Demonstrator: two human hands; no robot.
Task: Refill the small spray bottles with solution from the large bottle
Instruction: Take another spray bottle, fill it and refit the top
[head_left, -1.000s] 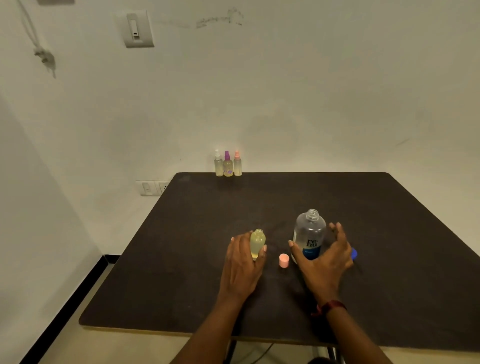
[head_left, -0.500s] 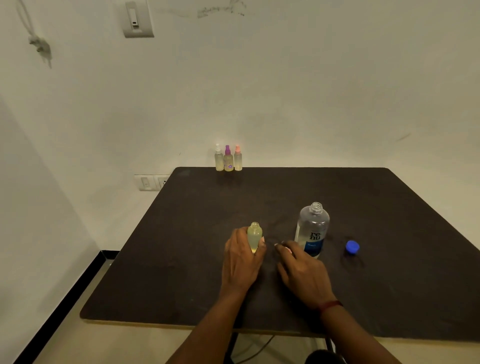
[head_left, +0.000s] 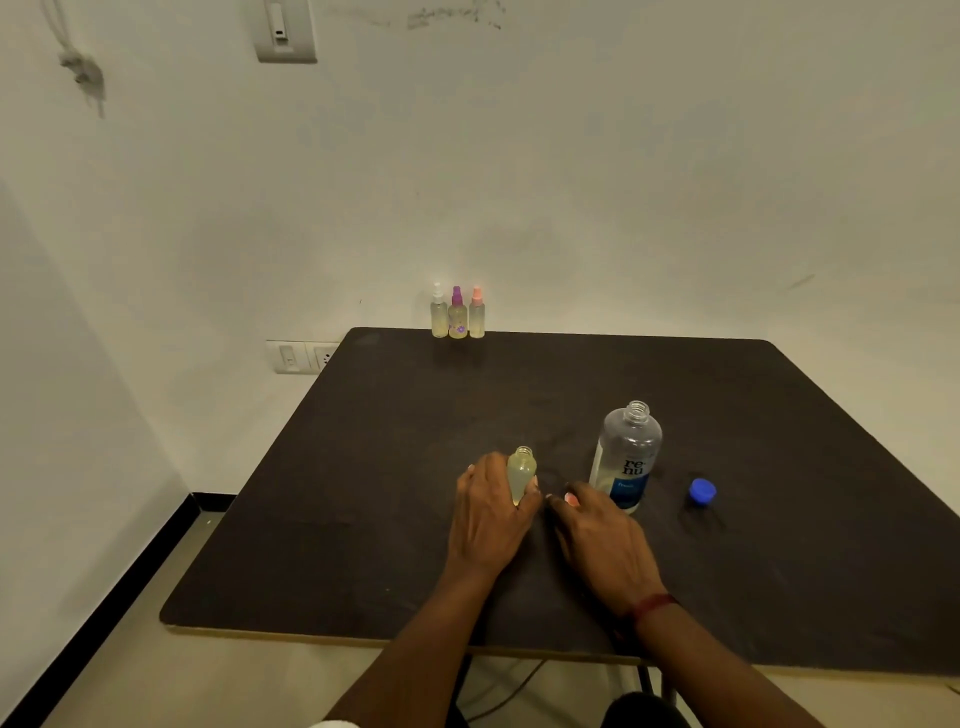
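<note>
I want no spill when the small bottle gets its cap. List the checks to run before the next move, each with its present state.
1. Small bottle upright, gripped by the left hand: ok.
2. Liquid in the small bottle: ok, pale yellow shows through its wall.
3. Small bottle's neck free for the cap: ok, it is open and uncovered.
4. Pink cap in the right hand: cannot tell, the hand covers most of it.
5. Large bottle upright: ok.
6. Large bottle closed: not ok, its neck is open and the blue cap lies on the table to its right.
</note>
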